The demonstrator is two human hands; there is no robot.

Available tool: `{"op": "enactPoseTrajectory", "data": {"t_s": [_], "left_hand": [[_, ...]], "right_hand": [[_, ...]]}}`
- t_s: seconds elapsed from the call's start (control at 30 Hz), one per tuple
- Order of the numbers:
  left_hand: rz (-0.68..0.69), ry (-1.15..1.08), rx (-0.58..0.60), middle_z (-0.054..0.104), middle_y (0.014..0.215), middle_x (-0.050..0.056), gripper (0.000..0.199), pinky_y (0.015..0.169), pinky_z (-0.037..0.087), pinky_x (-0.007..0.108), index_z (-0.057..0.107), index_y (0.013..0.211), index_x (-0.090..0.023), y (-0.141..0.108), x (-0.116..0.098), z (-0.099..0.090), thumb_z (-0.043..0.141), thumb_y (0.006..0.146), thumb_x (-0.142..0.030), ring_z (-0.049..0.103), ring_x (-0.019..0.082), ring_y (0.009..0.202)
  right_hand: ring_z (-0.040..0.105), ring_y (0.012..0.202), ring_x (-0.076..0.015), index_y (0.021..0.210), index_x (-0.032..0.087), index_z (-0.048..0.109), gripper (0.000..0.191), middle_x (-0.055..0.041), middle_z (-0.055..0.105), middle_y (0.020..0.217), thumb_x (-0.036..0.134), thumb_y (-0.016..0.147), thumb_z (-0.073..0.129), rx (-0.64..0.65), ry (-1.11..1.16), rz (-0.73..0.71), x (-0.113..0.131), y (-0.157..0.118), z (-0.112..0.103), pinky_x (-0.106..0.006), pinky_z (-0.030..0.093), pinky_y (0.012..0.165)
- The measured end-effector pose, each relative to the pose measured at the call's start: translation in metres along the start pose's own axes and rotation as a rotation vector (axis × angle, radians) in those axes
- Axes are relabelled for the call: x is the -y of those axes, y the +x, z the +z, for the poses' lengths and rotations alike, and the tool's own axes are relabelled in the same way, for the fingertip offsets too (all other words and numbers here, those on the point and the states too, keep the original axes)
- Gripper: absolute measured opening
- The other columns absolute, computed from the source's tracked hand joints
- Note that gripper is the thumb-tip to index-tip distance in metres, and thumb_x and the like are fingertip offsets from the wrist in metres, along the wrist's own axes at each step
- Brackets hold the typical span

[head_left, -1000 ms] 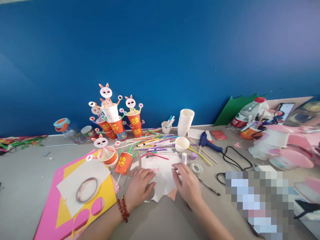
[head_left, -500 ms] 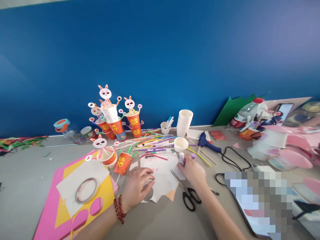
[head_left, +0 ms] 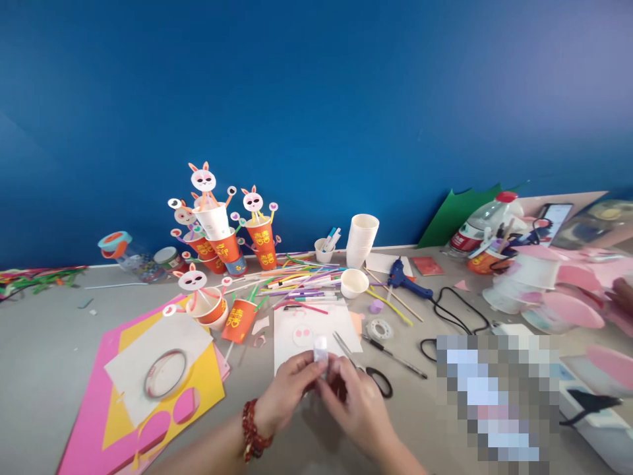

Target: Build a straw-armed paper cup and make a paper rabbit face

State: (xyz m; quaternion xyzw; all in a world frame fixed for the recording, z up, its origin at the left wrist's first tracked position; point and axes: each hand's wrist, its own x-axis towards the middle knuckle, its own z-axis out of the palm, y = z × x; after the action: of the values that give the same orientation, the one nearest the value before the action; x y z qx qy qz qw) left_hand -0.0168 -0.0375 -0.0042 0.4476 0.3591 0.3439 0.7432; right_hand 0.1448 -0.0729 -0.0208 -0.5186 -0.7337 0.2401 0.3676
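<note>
Upright between my hands stands a glue stick [head_left: 320, 348] with its white end uppermost. My left hand [head_left: 295, 381], a beaded bracelet at its wrist, pinches the tube from the left. The curled fingers of my right hand [head_left: 357, 396] close on its lower part, which they mostly hide. Just beyond lies a white paper sheet [head_left: 289, 353], bearing a small white disc [head_left: 302, 334] with two pink spots. Black-handled scissors [head_left: 380, 382] lie beside my right hand, partly covered by it. A small purple cap [head_left: 376, 306] rests farther back.
A tape roll [head_left: 380, 328] and a pen [head_left: 395, 357] lie right of the sheet. Behind are a blue glue gun [head_left: 409, 282], white cups [head_left: 362, 241] and several sticks. Rabbit-faced cups [head_left: 260, 237] stand left, beyond coloured paper [head_left: 111, 369]. A corded device [head_left: 588, 409] sits right.
My right hand has brought the glue stick from the sheet's right side toward me, and my left hand has joined it there. The tape roll and pen are now uncovered.
</note>
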Motion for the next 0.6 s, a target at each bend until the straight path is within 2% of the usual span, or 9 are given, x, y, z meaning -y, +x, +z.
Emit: {"op": "enactPoseTrajectory", "data": {"t_s": [0.1, 0.17, 0.2, 0.23, 0.3, 0.4, 0.5, 0.53, 0.6], "left_hand": [[0.002, -0.018, -0.112, 0.070, 0.094, 0.009, 0.039, 0.078, 0.050, 0.030, 0.068, 0.099, -0.013, -0.003, 0.003, -0.003, 0.062, 0.089, -0.050, 0.064, 0.019, 0.086], [0.042, 0.071, -0.143, 0.068, 0.088, 0.008, 0.041, 0.072, 0.048, 0.027, 0.064, 0.101, -0.013, -0.007, 0.005, -0.010, 0.062, 0.089, -0.052, 0.063, 0.016, 0.079], [0.067, 0.123, -0.139, 0.066, 0.082, 0.005, 0.042, 0.069, 0.047, 0.026, 0.063, 0.102, -0.013, -0.009, 0.005, -0.014, 0.062, 0.089, -0.053, 0.062, 0.015, 0.073], [0.089, 0.168, -0.131, 0.063, 0.076, 0.003, 0.043, 0.065, 0.045, 0.024, 0.061, 0.104, -0.013, -0.011, 0.006, -0.016, 0.061, 0.089, -0.054, 0.059, 0.013, 0.067], [0.100, 0.244, -0.121, 0.057, 0.069, -0.001, 0.045, 0.059, 0.042, 0.023, 0.060, 0.105, -0.013, -0.015, 0.008, -0.019, 0.059, 0.089, -0.055, 0.053, 0.011, 0.059], [0.085, 0.386, -0.121, 0.052, 0.068, -0.002, 0.037, 0.055, 0.038, 0.021, 0.061, 0.101, -0.014, -0.019, 0.005, -0.016, 0.057, 0.091, -0.049, 0.047, 0.010, 0.058], [0.114, 0.529, -0.111, 0.052, 0.071, -0.002, 0.027, 0.058, 0.037, 0.021, 0.063, 0.095, -0.014, -0.023, -0.003, -0.012, 0.058, 0.091, -0.041, 0.046, 0.011, 0.063], [0.127, 0.563, -0.107, 0.052, 0.072, -0.001, 0.026, 0.060, 0.037, 0.021, 0.063, 0.094, -0.014, -0.024, -0.007, -0.012, 0.058, 0.090, -0.039, 0.046, 0.011, 0.065], [0.141, 0.615, -0.100, 0.053, 0.074, -0.001, 0.025, 0.061, 0.036, 0.021, 0.064, 0.095, -0.014, -0.025, -0.013, -0.010, 0.058, 0.090, -0.038, 0.045, 0.012, 0.067]], "right_hand": [[0.057, 0.048, -0.0157, 0.079, 0.023, 0.056, 0.021, 0.0017, 0.062, 0.058, 0.038, 0.093, 0.055, 0.069, -0.052, -0.039, -0.014, 0.018, -0.022, -0.026, 0.040, 0.049], [0.058, 0.049, -0.0168, 0.077, 0.022, 0.058, 0.028, 0.0003, 0.062, 0.058, 0.044, 0.094, 0.051, -0.065, -0.265, 0.114, -0.036, 0.038, -0.048, -0.027, 0.040, 0.050], [0.059, 0.052, -0.0180, 0.084, 0.021, 0.060, 0.027, -0.0014, 0.065, 0.064, 0.045, 0.094, 0.052, -0.147, -0.415, 0.215, -0.048, 0.049, -0.061, -0.027, 0.038, 0.050], [0.062, 0.058, -0.0193, 0.095, 0.020, 0.062, 0.024, -0.0047, 0.069, 0.079, 0.044, 0.092, 0.055, -0.164, -0.543, 0.288, -0.060, 0.059, -0.071, -0.027, 0.037, 0.050], [0.066, 0.072, -0.0225, 0.112, 0.019, 0.060, 0.031, -0.0108, 0.069, 0.104, 0.040, 0.089, 0.060, -0.115, -0.709, 0.357, -0.081, 0.076, -0.085, -0.027, 0.036, 0.051], [0.066, 0.073, -0.0223, 0.104, 0.019, 0.063, 0.020, -0.0089, 0.070, 0.097, 0.032, 0.090, 0.058, -0.027, -0.722, 0.376, -0.095, 0.087, -0.089, -0.027, 0.035, 0.053], [0.064, 0.071, -0.0210, 0.098, 0.019, 0.064, 0.021, -0.0076, 0.070, 0.089, 0.035, 0.093, 0.051, -0.094, -0.582, 0.373, -0.085, 0.082, -0.084, -0.028, 0.038, 0.056], [0.062, 0.070, -0.0202, 0.099, 0.019, 0.064, 0.026, -0.0076, 0.070, 0.089, 0.040, 0.092, 0.051, -0.137, -0.428, 0.372, -0.076, 0.078, -0.081, -0.028, 0.040, 0.056], [0.058, 0.062, -0.0168, 0.104, 0.018, 0.063, 0.035, -0.0057, 0.069, 0.082, 0.048, 0.090, 0.052, -0.126, 0.108, 0.365, -0.054, 0.069, -0.072, -0.027, 0.041, 0.054]]}}
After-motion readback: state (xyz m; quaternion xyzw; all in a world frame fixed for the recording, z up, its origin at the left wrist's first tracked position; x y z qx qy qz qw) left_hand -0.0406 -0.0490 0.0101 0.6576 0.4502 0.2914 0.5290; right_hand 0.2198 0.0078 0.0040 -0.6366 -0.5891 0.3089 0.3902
